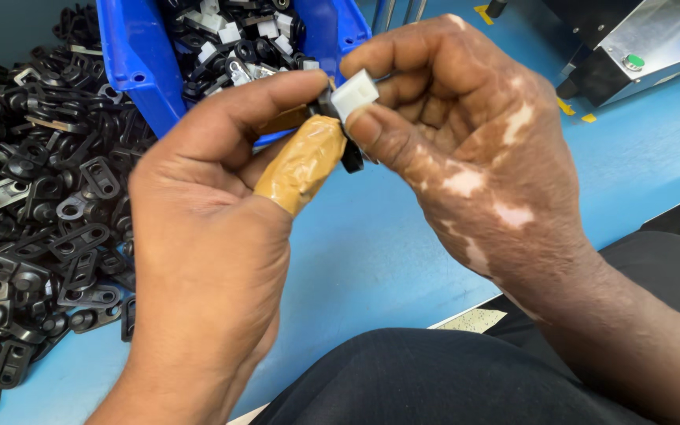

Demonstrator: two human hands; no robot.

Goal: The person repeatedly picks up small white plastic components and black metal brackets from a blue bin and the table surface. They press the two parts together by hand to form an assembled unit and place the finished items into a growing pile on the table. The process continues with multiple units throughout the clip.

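Black plastic part (351, 154) with a small white block (353, 94) at its top sits pinched between the two hands, held up above the blue worktop (371, 252) in front of the blue bin (131, 55).

At far left, a heap of black flat brackets (33, 205) lies spread over the worktop, reaching up to the side of the bin. The bin holds a mix of black and white small parts (234, 35).

The left hand (206, 236) rises from the lower edge with its back to the camera, wrist bent slightly inward. Its thumb, wrapped in tan tape (302, 164), points up and right and presses against the black part from below, while the forefinger arches over the top to meet it, so this hand is closed on the part.

The right hand (466, 149) comes in from the lower right, its forearm crossing a dark trouser leg (450, 378). Its fingers curl inward, and thumb and forefinger grip the white block at its sides.

At upper right, a metal machine housing (647, 47) with a green button stands on the worktop.
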